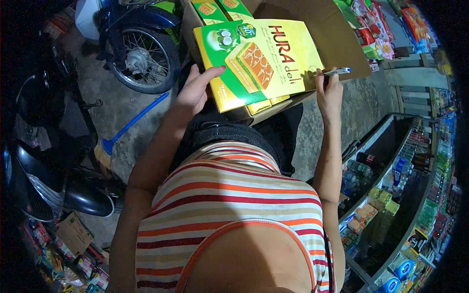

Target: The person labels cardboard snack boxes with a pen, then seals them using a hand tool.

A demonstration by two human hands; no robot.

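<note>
A yellow and green cake box (pixel 288 49) printed "HURA deli" lies tilted over an open cardboard carton (pixel 344 34). My left hand (pixel 193 95) grips its near left edge, thumb on the printed face. At the opposite end, my right hand (pixel 330 95) pinches a blue-and-white pen (pixel 340 71), fingertips close to the cake box's right edge. The pen's blue end points right, and its other end is hidden by my fingers. More yellow and green boxes (pixel 209 10) show inside the carton, partly covered by the one in my left hand.
Left of the carton is a motorbike's front wheel (pixel 142 59), with a blue-handled broom (pixel 134 124) on the concrete floor below it. A parked motorbike (pixel 73 195) fills the left side. Shelves with bottles and packets (pixel 386 200) stand at right; bagged snacks (pixel 373 24) are beyond the carton.
</note>
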